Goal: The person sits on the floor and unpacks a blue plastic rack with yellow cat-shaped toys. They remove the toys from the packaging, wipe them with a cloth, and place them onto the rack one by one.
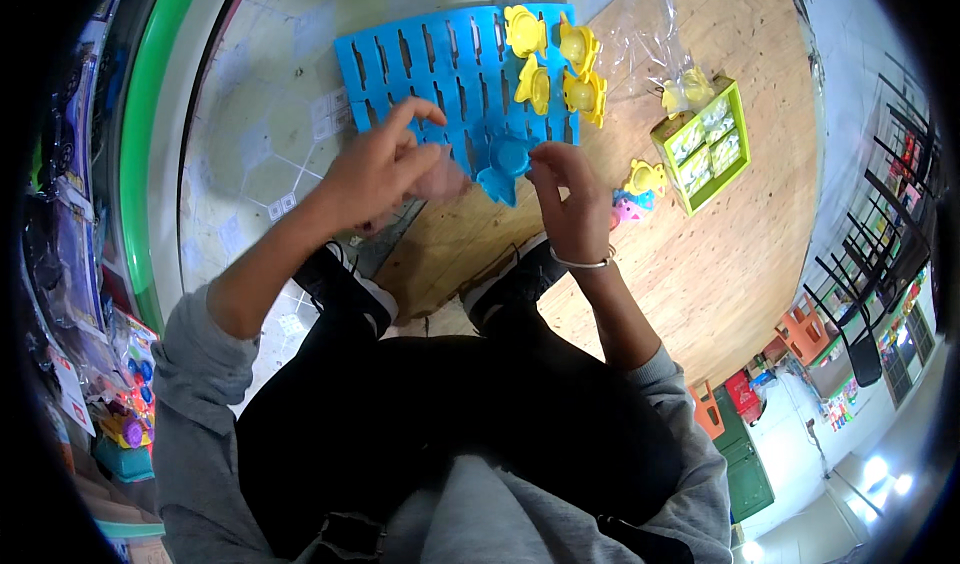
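Note:
A blue slotted board lies flat before me on the floor. Several yellow animal-shaped plastic pieces sit along its right side. A blue animal-shaped plastic piece with a round middle is at the board's near edge, its pointed end overhanging the wooden surface. Thumb and fingers of my right hand pinch that piece at its right side. Over the board's near left part is my left hand, index finger raised apart from the others. Its lower fingers are smeared by motion, and I see nothing held in it.
On the wooden board at right stands a lime-green box of small packets. Beside it lie a yellow piece and small pink and blue pieces. A clear plastic bag lies behind. My shoes are close below the hands.

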Demonstrator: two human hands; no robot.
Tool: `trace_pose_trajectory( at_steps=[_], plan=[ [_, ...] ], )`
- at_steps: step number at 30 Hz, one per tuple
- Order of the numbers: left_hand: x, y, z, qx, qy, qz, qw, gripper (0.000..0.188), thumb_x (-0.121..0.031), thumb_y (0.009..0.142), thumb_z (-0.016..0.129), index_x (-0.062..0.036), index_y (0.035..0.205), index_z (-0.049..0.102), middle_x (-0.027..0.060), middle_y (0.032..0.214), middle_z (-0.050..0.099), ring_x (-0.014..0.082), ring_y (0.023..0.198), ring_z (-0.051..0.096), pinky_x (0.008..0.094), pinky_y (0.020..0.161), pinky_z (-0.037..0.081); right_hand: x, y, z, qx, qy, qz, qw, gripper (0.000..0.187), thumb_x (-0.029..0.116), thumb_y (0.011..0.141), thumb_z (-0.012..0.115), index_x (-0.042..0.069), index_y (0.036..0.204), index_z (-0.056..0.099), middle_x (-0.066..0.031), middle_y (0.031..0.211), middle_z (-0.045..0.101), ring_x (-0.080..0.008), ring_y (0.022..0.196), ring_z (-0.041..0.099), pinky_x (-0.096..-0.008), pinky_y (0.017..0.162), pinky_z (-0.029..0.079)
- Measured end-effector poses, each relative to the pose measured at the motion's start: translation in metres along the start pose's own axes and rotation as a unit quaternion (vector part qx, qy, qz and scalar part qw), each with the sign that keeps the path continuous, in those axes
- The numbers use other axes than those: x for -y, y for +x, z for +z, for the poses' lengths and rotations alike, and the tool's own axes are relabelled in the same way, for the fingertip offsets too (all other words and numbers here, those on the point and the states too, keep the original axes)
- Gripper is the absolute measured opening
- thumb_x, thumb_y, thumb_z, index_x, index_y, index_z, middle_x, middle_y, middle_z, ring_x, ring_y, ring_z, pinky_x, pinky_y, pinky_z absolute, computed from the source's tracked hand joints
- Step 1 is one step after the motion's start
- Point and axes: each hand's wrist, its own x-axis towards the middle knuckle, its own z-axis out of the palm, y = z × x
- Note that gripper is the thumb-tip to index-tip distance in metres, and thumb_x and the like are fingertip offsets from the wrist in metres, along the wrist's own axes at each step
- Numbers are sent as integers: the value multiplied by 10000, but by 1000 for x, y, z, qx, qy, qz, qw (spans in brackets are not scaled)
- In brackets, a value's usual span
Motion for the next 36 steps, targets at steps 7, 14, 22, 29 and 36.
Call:
trace_pose_trajectory(
  at_steps=[7,14,22,29,36],
  plan=[
    [27,42,-22,-15,60,17,998,241,-221,921,482,-76,1111,514,61,688,573,122,503,546,263,477,419,-23,-28,21,111,-261,-103,953,540,158,703,743,97,1196,534,-109,1155,534,-296,987,556,-382,808,463],
    [10,55,-4,41,34,-57,997,202,-197,925,506,-90,1091,548,28,809,546,87,704,509,241,630,423,-60,-19,13,40,-388,-192,901,521,64,741,600,118,1256,540,-82,1192,519,-252,1019,537,-374,837,444],
    [66,87,-15,-13,142,61,988,207,-237,915,484,-77,1014,569,56,723,599,122,481,535,285,489,419,-49,-16,-21,-118,-207,-158,958,214,9,776,652,65,982,642,-105,888,624,-271,779,599,-352,670,480],
    [69,89,-14,-45,195,133,971,207,-244,918,468,-89,982,590,48,703,614,132,471,540,293,520,421,-62,-3,-34,-175,-251,-133,943,156,38,781,677,58,926,623,-86,728,566,-246,657,567,-341,560,448],
    [66,88,-15,-16,186,81,979,204,-245,925,466,-89,988,582,50,661,605,136,458,536,292,493,412,-66,4,-27,-188,-304,-137,924,128,88,802,671,76,914,609,-86,716,549,-257,641,565,-354,534,445]
  ],
)
